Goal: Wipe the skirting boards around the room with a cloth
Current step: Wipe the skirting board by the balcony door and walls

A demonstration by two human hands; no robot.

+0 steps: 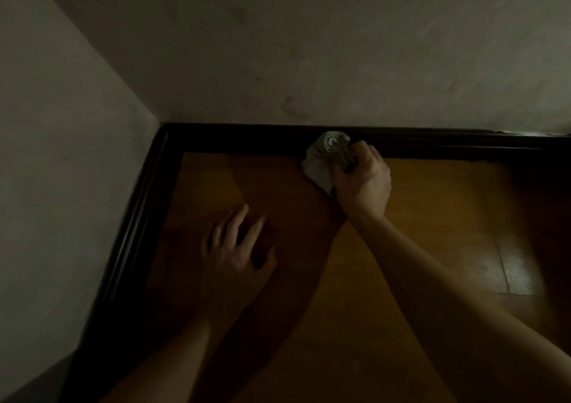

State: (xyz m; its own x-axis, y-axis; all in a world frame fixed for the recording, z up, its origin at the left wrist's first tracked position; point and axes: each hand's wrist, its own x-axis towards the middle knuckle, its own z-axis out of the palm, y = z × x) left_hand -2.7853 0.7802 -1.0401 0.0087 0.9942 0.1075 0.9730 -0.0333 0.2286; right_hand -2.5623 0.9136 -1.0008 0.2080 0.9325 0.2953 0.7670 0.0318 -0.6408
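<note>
A pale side wall [61, 124] is filling the left of the view, dim and in shadow; at its foot a dark side skirting board [129, 232] is slanting away toward the corner, where it is meeting the far skirting board [247, 138]. Just right of the side board, the left hand [234, 254] is resting palm down on the wooden floor [432, 217]; its fingers [239, 220] are lying straight and spread apart, holding nothing; its bare forearm is reaching in from the lower edge.

Further right, a crumpled pale cloth [324, 158] is pressing against the far skirting board, its upper bunch touching the board's face; whether its lower fold is touching the floor is not clear. The right hand [364, 183] is gripping the cloth from the right, fingers curled tight and clamped on it, knuckles turned toward the board; its forearm is stretching in from the lower right.

Above, the far wall [309, 47] is showing faint scuff marks; the far skirting board is running on to the right edge; at the right, a patch of floor is catching light along a seam.
</note>
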